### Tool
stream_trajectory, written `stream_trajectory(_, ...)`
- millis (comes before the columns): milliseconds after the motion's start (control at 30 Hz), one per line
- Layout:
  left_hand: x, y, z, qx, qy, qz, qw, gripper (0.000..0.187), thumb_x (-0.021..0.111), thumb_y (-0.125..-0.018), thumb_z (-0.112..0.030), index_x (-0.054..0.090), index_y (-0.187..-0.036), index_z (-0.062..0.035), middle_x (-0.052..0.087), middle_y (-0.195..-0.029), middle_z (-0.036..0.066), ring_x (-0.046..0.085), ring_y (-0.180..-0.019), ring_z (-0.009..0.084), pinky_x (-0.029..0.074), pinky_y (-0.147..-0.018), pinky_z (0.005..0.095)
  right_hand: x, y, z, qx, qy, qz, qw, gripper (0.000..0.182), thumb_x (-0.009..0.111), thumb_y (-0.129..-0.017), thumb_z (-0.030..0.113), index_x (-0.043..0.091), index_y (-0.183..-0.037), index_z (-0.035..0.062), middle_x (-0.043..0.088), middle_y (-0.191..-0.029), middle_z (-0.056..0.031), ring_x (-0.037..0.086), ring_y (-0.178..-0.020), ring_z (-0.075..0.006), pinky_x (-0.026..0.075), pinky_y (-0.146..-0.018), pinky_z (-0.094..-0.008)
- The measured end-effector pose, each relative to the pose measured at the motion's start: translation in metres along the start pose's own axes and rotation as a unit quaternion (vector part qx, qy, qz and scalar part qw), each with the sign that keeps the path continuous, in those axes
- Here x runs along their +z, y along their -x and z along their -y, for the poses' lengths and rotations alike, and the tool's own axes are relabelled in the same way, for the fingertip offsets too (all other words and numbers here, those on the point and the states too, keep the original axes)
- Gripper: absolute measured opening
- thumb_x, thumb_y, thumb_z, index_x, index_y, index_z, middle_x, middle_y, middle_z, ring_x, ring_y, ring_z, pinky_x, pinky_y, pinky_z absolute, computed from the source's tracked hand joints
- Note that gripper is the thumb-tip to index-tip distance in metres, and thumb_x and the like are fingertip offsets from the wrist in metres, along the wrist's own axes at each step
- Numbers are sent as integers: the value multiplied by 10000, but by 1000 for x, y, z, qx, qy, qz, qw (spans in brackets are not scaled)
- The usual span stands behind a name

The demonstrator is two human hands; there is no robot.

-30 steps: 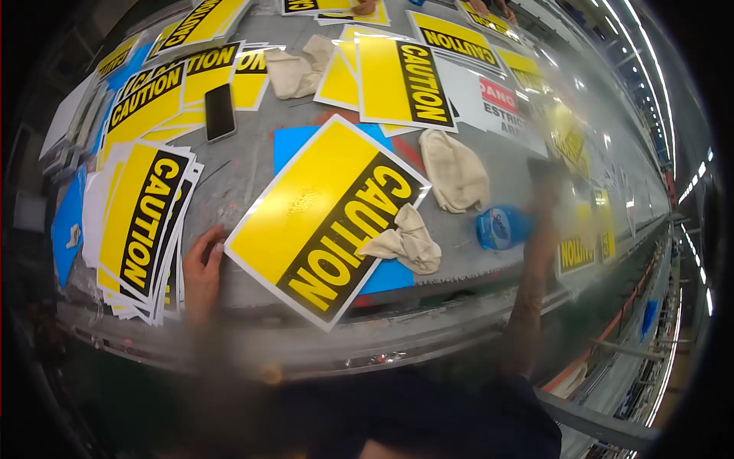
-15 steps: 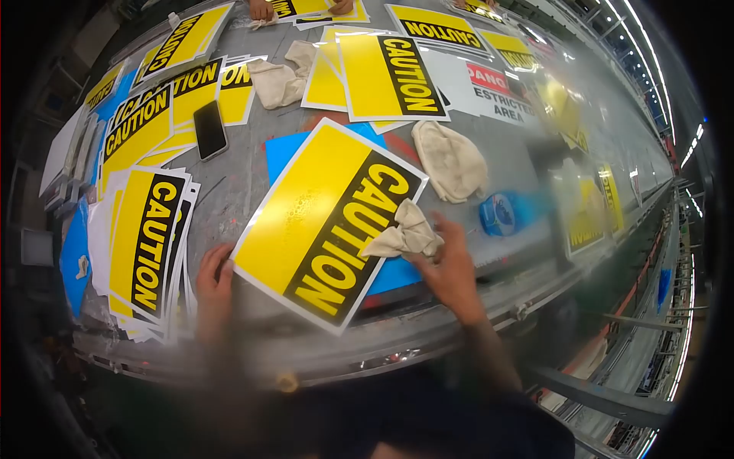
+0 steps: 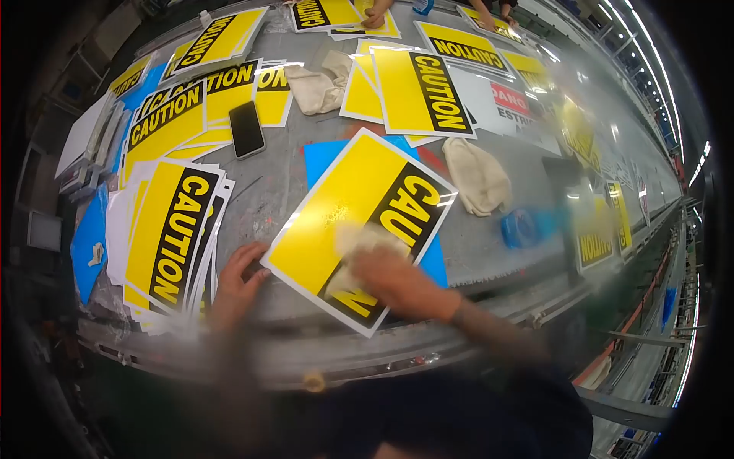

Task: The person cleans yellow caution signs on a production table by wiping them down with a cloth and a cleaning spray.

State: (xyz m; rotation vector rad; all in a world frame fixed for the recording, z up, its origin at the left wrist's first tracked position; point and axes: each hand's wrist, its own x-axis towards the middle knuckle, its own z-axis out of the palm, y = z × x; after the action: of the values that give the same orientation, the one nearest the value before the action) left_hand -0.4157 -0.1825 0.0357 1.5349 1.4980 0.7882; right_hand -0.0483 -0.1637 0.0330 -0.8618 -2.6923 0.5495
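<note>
In the head view, a yellow and black CAUTION sign (image 3: 336, 206) lies slanted in front of me, partly over a blue sheet (image 3: 436, 264). My right hand (image 3: 390, 279) presses a cream cloth (image 3: 367, 241) onto the sign's face. Motion smears both hand and cloth, and they cover some of the lettering. At the sign's left corner is my left hand (image 3: 241, 279), its thumb and fingers apart around that corner. Farther left lies a stack of similar CAUTION signs (image 3: 172, 237).
A phone (image 3: 247, 130) lies beyond the stack. Another cloth (image 3: 475, 176) and a blue bottle (image 3: 524, 228) sit at right. More signs (image 3: 424, 88) cover the table's far side, where a co-worker's hand (image 3: 376, 14) touches some. The table's metal edge (image 3: 428, 359) runs nearest me.
My right hand has moved left across the sign with the cloth, from its right edge to its middle. The whole view has shifted; my left hand stays by the corner.
</note>
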Motion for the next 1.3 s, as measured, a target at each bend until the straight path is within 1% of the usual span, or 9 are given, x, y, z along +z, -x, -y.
stream_trajectory(133,-1,-6,-5,3,13,18,1000,470,774,-915,-89,695,-1373,-25,663,-1421,132,600,-1369,288,431,-1179,371,-11,-16,20,-27,-100,-36,994,543,807,-924,229,613,-1425,150,581,-1529,-137,519,-1457,-347,323,-1293,-560)
stream_trajectory(267,-4,-1,-6,-26,54,14,998,476,793,-896,-80,708,-1361,-25,681,-1397,120,625,-1320,266,435,-1176,362,-36,-6,-72,158,186,-172,954,402,743,-948,183,687,-1337,100,610,-1505,-104,485,-1464,-370,382,-1206,-560)
stream_trajectory(400,-8,-9,-5,-26,65,17,997,480,778,-904,-66,711,-1377,-17,711,-1373,104,648,-1273,230,466,-1150,352,7,-29,22,-7,18,-29,999,485,674,-984,181,612,-1450,66,571,-1550,-177,511,-1454,-372,373,-1236,-532)
stream_trajectory(467,-13,-15,5,-25,89,50,994,478,772,-909,-65,711,-1379,-4,730,-1353,101,658,-1248,216,479,-1138,352,27,-65,41,-74,-45,-76,993,521,664,-976,153,578,-1475,35,577,-1533,-208,536,-1436,-377,377,-1238,-510)
stream_trajectory(667,-14,-4,11,-45,171,34,984,428,720,-1042,-163,672,-1437,-6,718,-1357,83,648,-1230,168,505,-1068,318,-7,-96,-120,137,155,-238,949,520,571,-1062,191,531,-1541,-11,511,-1602,-269,483,-1483,-437,340,-1247,-567)
stream_trajectory(733,-16,-12,9,-65,171,45,982,451,728,-1030,-227,689,-1431,-25,734,-1383,94,657,-1249,185,536,-1054,330,-7,-81,-89,69,255,-116,958,499,562,-1071,184,541,-1524,-23,501,-1600,-285,457,-1495,-478,326,-1248,-593)
stream_trajectory(867,-21,-22,26,-66,194,52,977,515,621,-1110,-306,587,-1545,-31,691,-1461,118,696,-1189,196,610,-914,318,35,-81,42,-88,19,-38,995,589,642,-1008,244,524,-1548,41,495,-1613,-194,405,-1565,-392,288,-1272,-612)
stream_trajectory(1067,-17,-19,26,-81,247,-27,965,531,507,-1169,-298,471,-1634,-44,621,-1518,160,743,-1086,204,653,-828,309,-17,-107,-74,80,139,-131,978,505,562,-1020,141,560,-1513,30,522,-1595,-196,434,-1527,-381,337,-1205,-613)
stream_trajectory(1300,-15,-26,32,-99,281,-58,953,528,507,-1175,-308,461,-1631,-45,629,-1473,160,756,-1030,207,655,-829,309,45,-98,34,-83,5,-28,996,508,608,-1046,228,580,-1520,48,552,-1604,-156,488,-1525,-296,352,-1261,-544)
